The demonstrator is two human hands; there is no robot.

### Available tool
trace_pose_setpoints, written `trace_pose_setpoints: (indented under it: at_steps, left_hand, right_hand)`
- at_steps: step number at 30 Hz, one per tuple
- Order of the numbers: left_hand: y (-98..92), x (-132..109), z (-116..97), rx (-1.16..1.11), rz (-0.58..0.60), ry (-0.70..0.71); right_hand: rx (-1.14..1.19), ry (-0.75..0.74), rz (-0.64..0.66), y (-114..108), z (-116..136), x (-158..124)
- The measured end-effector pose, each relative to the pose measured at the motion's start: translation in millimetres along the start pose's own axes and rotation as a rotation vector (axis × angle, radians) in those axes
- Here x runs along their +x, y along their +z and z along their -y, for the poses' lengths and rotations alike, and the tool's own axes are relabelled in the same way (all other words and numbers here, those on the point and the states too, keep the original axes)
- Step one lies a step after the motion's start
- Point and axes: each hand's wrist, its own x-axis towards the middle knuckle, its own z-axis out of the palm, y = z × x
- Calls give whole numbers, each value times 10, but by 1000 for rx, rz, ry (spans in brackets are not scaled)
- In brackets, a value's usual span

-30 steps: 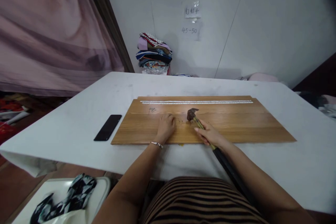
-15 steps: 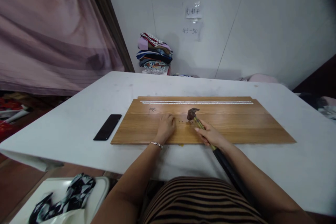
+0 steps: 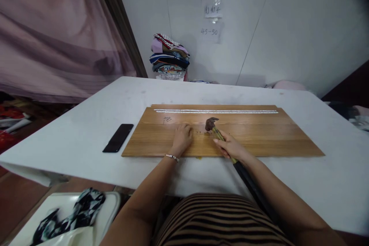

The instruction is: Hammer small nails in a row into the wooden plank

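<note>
My right hand (image 3: 230, 145) is wrapped round the handle of a claw hammer (image 3: 211, 123), whose rusty head hovers over or rests on the wooden board; I cannot tell which. Its black grip runs back along my forearm. My left hand (image 3: 182, 137) lies palm down on the board (image 3: 265, 134), fingers loosely bent and holding nothing I can see. Small dark nail heads or marks (image 3: 201, 132) dot the wood between my left hand and the hammer head. Several loose nails (image 3: 167, 119) lie at the board's left, beyond my left hand.
A white strip (image 3: 216, 111) runs along the board's far side. To its left a black phone (image 3: 118, 138) lies on the white table (image 3: 86, 123). Folded cloths (image 3: 170, 57) are stacked by the wall. A white stool (image 3: 109, 203) with patterned cloth stands at lower left.
The whole view has shifted up very slightly. Both hands and the hammer keep almost the same place on the board.
</note>
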Motion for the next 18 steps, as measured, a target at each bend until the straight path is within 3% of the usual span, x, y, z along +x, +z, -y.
trace_pose_setpoints:
  at_steps: [18]
  left_hand:
    - [12, 0, -3, -4, -9, 3]
  right_hand:
    - [0, 3, 2, 20, -10, -12]
